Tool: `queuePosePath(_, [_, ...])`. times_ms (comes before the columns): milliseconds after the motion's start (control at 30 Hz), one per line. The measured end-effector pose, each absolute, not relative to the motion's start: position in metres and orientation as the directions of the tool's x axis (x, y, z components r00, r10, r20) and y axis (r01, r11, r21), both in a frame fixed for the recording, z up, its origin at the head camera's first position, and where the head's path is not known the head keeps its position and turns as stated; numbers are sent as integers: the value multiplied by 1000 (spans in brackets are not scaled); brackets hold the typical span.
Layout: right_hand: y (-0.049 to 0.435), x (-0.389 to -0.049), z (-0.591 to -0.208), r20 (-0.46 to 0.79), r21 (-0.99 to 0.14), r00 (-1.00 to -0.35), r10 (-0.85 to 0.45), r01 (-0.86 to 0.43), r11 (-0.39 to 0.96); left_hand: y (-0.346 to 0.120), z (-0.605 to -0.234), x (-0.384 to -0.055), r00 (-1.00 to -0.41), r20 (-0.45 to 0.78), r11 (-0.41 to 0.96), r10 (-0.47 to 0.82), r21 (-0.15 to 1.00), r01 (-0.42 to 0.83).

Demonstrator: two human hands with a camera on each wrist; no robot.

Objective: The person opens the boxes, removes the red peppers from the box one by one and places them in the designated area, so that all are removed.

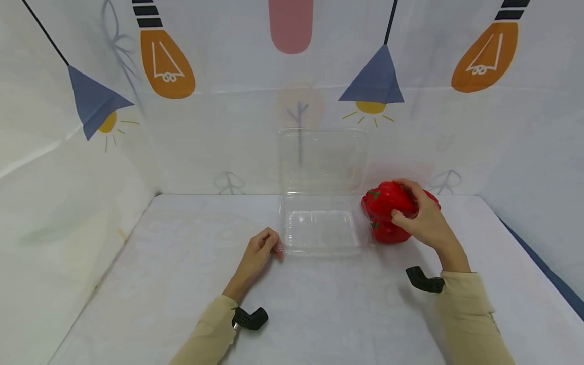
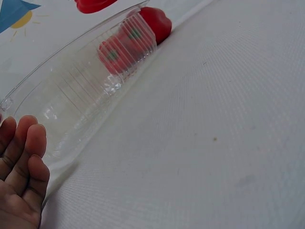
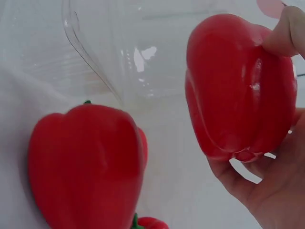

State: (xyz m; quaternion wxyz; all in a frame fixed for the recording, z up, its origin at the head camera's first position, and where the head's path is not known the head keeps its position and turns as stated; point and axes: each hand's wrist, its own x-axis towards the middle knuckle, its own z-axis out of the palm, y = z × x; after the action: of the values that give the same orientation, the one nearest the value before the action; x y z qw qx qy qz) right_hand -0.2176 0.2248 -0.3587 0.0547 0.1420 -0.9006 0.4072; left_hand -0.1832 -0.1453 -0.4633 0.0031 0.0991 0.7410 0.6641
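Note:
A clear plastic clamshell container (image 1: pixel 321 252) stands on the table with its lid (image 1: pixel 324 157) raised against the back wall. My left hand (image 1: pixel 262 248) holds the container's near left corner, its fingers (image 2: pixel 35 140) against the outer side wall and the thumb mostly hidden. My right hand (image 1: pixel 426 223) grips a red bell pepper (image 3: pixel 240 88) between thumb and fingers, lifted above the other peppers just right of the container. Below it, a red bell pepper (image 3: pixel 88 167) lies on the table, with more beside it, partly hidden by the right hand in the head view.
White cloth covers the table (image 1: pixel 319 314). A white curtain (image 1: pixel 219 132) printed with lamps and bulbs hangs close behind the container. Each forearm carries a black wrist camera, one by the left sleeve (image 1: pixel 207 329) and one by the right sleeve (image 1: pixel 467 314).

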Motion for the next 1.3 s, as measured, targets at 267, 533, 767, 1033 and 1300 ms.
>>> queuePosePath(267, [237, -219, -359, 119, -718, -955, -270, -271, 642, -147, -477, -187, -980, 147, 98, 133, 982, 161])
queuePosePath(533, [251, -220, -354, 64, -683, -964, -260, -232, 692, -146, -472, -188, -984, 102, 87, 147, 989, 116])
queuePosePath(767, [261, -219, -353, 29, -671, -961, -275, -223, 708, -143, -448, -177, -981, 104, 111, 163, 986, 123])
queuePosePath(1033, [275, -214, -352, 9, -615, -963, -268, -217, 758, -144, -453, -180, -984, 80, 112, 158, 989, 98])
queuePosePath(1300, [284, -215, -350, 38, -607, -959, -281, -246, 756, -146, -473, -188, -983, 109, 97, 148, 988, 124])
